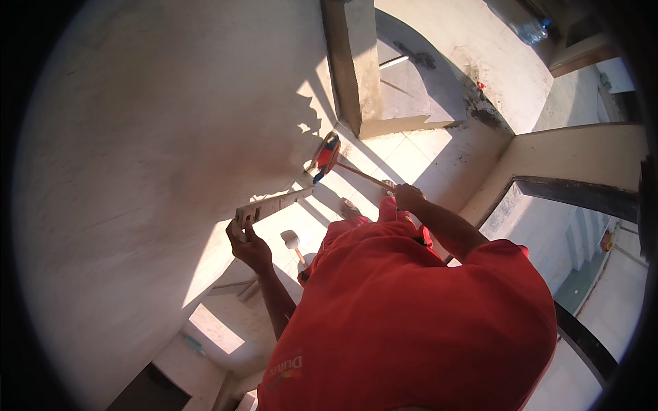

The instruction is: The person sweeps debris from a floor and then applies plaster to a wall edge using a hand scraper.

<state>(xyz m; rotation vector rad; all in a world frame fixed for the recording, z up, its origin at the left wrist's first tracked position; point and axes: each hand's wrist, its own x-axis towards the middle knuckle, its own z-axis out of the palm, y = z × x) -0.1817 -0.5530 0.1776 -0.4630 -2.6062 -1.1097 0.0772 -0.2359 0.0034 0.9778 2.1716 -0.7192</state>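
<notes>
My left hand (pixel 250 248) is closed round the near end of a long, pale flat bar (pixel 277 204) with slots near that end. The bar runs along the left wall, its far end close to the broom's bristles. In my right hand (pixel 410 197), closed, is the thin handle of a broom (pixel 363 175). Its red, blue and dark head (pixel 327 154) is at the foot of the wall, near the corner. Whether the bar and the bristles touch, I cannot tell.
A tool with a grey head and wooden handle (pixel 291 240) lies on the tiled floor (pixel 411 159) near my feet. The bare wall (pixel 151 137) rises at left. Beyond the broom is a raised step (pixel 404 103); a clear bottle (pixel 531 31) stands far right. A dark frame (pixel 579 197) edges an opening at right.
</notes>
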